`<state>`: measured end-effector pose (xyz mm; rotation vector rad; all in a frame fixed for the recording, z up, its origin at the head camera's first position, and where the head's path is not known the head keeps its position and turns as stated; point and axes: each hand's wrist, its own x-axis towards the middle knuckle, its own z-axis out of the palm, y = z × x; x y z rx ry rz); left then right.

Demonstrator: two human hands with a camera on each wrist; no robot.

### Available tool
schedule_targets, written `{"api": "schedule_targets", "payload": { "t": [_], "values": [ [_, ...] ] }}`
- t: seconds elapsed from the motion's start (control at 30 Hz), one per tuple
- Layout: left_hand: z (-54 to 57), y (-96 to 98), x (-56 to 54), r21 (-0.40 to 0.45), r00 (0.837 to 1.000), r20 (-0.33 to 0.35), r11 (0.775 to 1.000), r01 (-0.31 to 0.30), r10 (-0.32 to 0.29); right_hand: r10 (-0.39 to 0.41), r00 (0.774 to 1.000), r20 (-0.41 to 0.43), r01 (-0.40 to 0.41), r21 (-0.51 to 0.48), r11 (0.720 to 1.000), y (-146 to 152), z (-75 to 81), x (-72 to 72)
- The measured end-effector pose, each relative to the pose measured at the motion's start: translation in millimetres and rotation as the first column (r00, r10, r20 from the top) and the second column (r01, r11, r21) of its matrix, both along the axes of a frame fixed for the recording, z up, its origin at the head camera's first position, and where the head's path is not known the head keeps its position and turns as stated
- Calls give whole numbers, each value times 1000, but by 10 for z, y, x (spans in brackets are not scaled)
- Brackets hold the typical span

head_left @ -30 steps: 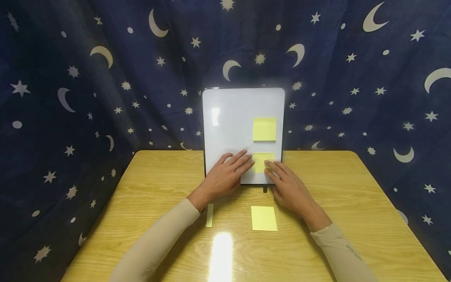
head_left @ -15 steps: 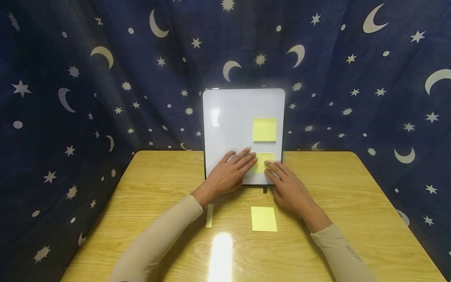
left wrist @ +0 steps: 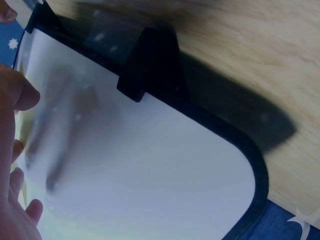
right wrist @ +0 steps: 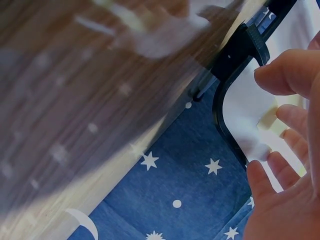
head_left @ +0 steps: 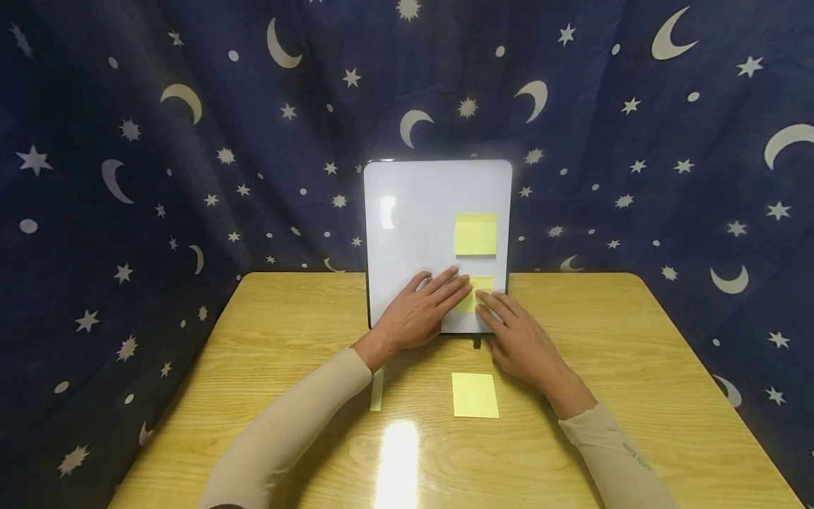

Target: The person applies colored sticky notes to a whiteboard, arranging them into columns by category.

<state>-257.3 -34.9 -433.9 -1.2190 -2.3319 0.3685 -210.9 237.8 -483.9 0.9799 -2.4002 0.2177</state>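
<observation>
A whiteboard (head_left: 413, 205) with a dark frame stands upright on the wooden table. Low on its right side sits a yellow sticky note (head_left: 481, 283), partly covered by both hands. My left hand (head_left: 422, 309) lies with extended fingers over the note's left part. On the note's right part rest the fingertips of my right hand (head_left: 524, 339), fingers fairly straight. Higher up, a second sticky note (head_left: 475, 234) is stuck to the board. In the right wrist view, the fingers (right wrist: 287, 170) reach across the board's corner beside the lower note.
On the table (head_left: 305, 311) in front of the board lies another yellow sticky note (head_left: 475, 396). A narrow yellow strip (head_left: 377, 391) lies beside the left wrist. Black feet (left wrist: 150, 65) hold the board's lower edge. A dark star-and-moon curtain (head_left: 305, 127) hangs behind.
My left hand has slid slightly right, its fingers covering more of the lower note. The right hand stays in place.
</observation>
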Motion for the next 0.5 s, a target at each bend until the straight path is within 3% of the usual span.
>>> {"api": "schedule_targets", "payload": {
  "t": [0.5],
  "values": [
    [-12, 93, -26, -20, 1000, -10, 1000, 20, -20, 10, 1000, -6, -10, -7, 1000, -4, -1, 0]
  ]
}}
